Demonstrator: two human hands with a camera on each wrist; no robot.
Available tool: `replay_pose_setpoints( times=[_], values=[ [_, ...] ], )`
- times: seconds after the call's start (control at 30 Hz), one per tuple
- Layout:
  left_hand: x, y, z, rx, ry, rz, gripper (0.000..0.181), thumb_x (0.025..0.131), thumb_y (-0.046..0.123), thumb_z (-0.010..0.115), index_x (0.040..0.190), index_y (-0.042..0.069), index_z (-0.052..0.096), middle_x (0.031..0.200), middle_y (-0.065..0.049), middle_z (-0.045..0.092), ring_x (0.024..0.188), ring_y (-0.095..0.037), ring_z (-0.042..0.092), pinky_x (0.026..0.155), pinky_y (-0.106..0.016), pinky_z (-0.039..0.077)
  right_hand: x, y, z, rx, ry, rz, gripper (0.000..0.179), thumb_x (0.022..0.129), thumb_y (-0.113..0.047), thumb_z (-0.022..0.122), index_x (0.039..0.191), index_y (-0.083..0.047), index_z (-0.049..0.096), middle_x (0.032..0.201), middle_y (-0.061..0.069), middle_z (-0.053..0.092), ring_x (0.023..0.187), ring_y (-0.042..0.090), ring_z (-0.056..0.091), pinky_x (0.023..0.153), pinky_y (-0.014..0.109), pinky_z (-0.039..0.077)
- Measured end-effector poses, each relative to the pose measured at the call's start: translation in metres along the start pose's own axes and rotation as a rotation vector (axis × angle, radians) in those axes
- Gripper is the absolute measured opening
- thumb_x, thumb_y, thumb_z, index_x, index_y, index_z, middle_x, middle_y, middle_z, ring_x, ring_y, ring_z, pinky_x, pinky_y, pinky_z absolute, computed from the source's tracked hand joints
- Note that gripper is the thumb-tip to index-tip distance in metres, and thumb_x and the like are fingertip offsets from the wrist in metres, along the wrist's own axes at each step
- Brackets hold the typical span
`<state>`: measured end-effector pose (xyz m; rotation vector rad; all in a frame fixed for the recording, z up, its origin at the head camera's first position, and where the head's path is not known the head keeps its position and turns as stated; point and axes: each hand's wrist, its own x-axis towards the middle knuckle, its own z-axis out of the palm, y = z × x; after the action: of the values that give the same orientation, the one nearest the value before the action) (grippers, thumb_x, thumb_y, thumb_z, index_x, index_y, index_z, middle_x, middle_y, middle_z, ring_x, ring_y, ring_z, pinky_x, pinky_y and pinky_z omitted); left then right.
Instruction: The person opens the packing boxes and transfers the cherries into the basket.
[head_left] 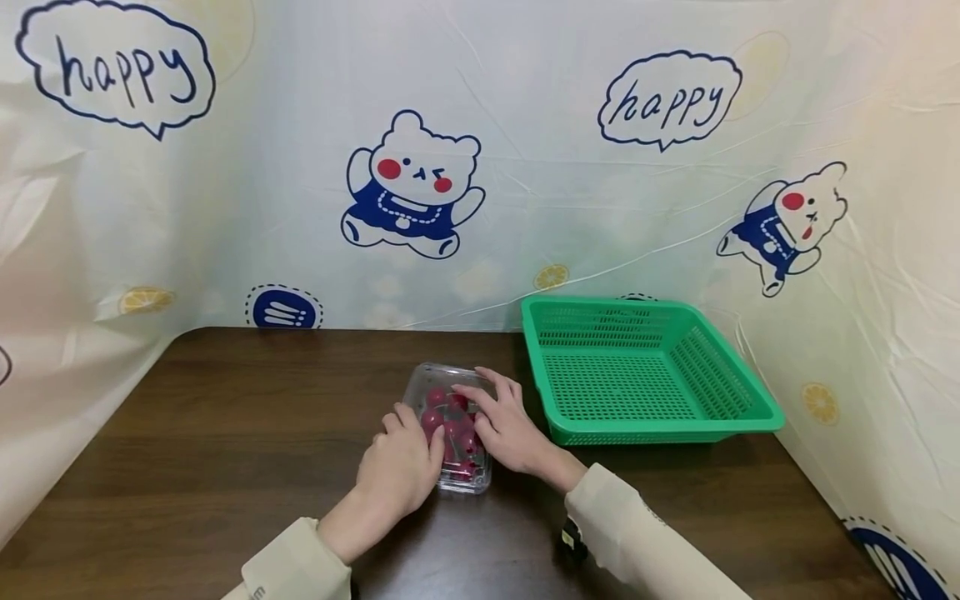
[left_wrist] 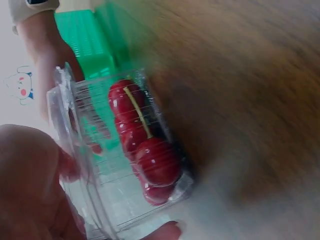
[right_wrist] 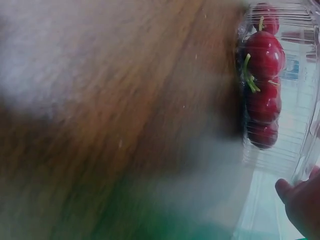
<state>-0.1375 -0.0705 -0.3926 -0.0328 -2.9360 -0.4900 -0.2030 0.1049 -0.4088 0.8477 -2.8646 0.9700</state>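
A clear plastic clamshell box (head_left: pixel 426 377) with red cherries (head_left: pixel 454 430) lies on the table, its lid down. My left hand (head_left: pixel 396 468) grips its left side, the thumb along the near part of the lid. On the other side, my right hand (head_left: pixel 513 428) holds the right edge, with fingertips over the lid. Several cherries (left_wrist: pixel 157 162) with green stems show through the wall in the left wrist view. The right wrist view shows more cherries (right_wrist: pixel 265 55) low in the box, beside a right-hand fingertip at the rim. Whether the lid is latched cannot be told.
A green plastic basket (head_left: pixel 551 421) with slotted walls stands to the right of the box, nothing visible in it. Both are on a dark brown wooden table (head_left: pixel 225 450). A printed curtain (head_left: pixel 300 167) hangs behind and at both sides. A small black object (head_left: pixel 573 540) shows by the right sleeve.
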Motion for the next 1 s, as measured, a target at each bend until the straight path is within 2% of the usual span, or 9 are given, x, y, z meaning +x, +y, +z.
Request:
replay_pose_setpoints(
  times=[0.23,0.4,0.5,0.63,0.8,0.9,0.97,1.0],
  values=[
    [-0.003,0.005,-0.005,0.016,-0.019,0.002,0.064,0.096,0.040,0.052,0.118,-0.020,0.046,0.105,-0.035,0.058,0.067,-0.037,0.069,0.057,-0.043,0.057,0.003,0.002,0.002,0.033,-0.016,0.023,0.050,0.093,-0.022,0.045,0.142,-0.029,0.050,0.161,0.009,0.019,0.146,0.034,0.012,0.112,0.063,0.028],
    [-0.002,0.005,-0.010,0.068,-0.029,0.021,0.063,0.094,0.044,0.056,0.111,-0.016,0.050,0.088,-0.030,0.061,0.060,-0.033,0.066,0.053,-0.041,0.056,0.005,0.006,0.002,0.026,-0.036,-0.002,0.050,0.094,-0.026,0.046,0.144,-0.030,0.047,0.161,0.008,0.018,0.146,0.035,0.012,0.111,0.065,0.027],
    [-0.001,0.004,-0.014,0.077,-0.035,0.022,0.061,0.093,0.045,0.058,0.107,-0.014,0.051,0.080,-0.026,0.061,0.060,-0.032,0.065,0.054,-0.041,0.056,0.006,0.009,0.002,0.019,-0.050,-0.018,0.050,0.096,-0.029,0.046,0.146,-0.031,0.046,0.162,0.008,0.018,0.147,0.034,0.011,0.112,0.065,0.026],
    [0.001,0.003,-0.016,0.058,-0.054,0.014,0.061,0.092,0.047,0.058,0.104,-0.012,0.051,0.078,-0.025,0.062,0.060,-0.032,0.065,0.055,-0.041,0.056,0.006,0.012,0.001,0.018,-0.060,-0.040,0.049,0.098,-0.030,0.045,0.146,-0.030,0.045,0.162,0.008,0.018,0.147,0.034,0.011,0.113,0.065,0.024],
    [0.004,0.002,-0.016,0.053,-0.047,0.010,0.061,0.090,0.052,0.059,0.098,-0.008,0.051,0.073,-0.022,0.063,0.060,-0.033,0.065,0.053,-0.041,0.053,0.007,0.015,-0.002,0.032,-0.067,-0.065,0.048,0.098,-0.028,0.045,0.146,-0.029,0.046,0.162,0.009,0.019,0.146,0.033,0.011,0.113,0.066,0.024],
    [0.004,0.002,-0.017,0.100,-0.010,0.035,0.065,0.089,0.056,0.059,0.099,-0.008,0.052,0.079,-0.023,0.063,0.067,-0.034,0.065,0.057,-0.042,0.053,0.007,0.016,-0.003,0.029,-0.074,-0.077,0.048,0.099,-0.028,0.046,0.146,-0.029,0.046,0.161,0.009,0.019,0.146,0.034,0.012,0.112,0.066,0.024],
    [0.003,0.001,-0.016,0.153,0.064,0.091,0.070,0.088,0.059,0.059,0.103,-0.009,0.054,0.089,-0.026,0.063,0.076,-0.036,0.064,0.064,-0.043,0.054,0.007,0.016,-0.005,0.023,-0.076,-0.088,0.048,0.099,-0.030,0.046,0.146,-0.028,0.046,0.161,0.010,0.020,0.146,0.034,0.013,0.112,0.065,0.024],
    [0.003,0.001,-0.015,0.169,0.098,0.130,0.072,0.089,0.059,0.058,0.107,-0.010,0.054,0.096,-0.028,0.063,0.084,-0.038,0.064,0.072,-0.045,0.055,0.007,0.016,-0.006,0.019,-0.076,-0.096,0.047,0.099,-0.030,0.047,0.146,-0.028,0.046,0.161,0.010,0.020,0.145,0.035,0.014,0.112,0.065,0.023]
  ],
)
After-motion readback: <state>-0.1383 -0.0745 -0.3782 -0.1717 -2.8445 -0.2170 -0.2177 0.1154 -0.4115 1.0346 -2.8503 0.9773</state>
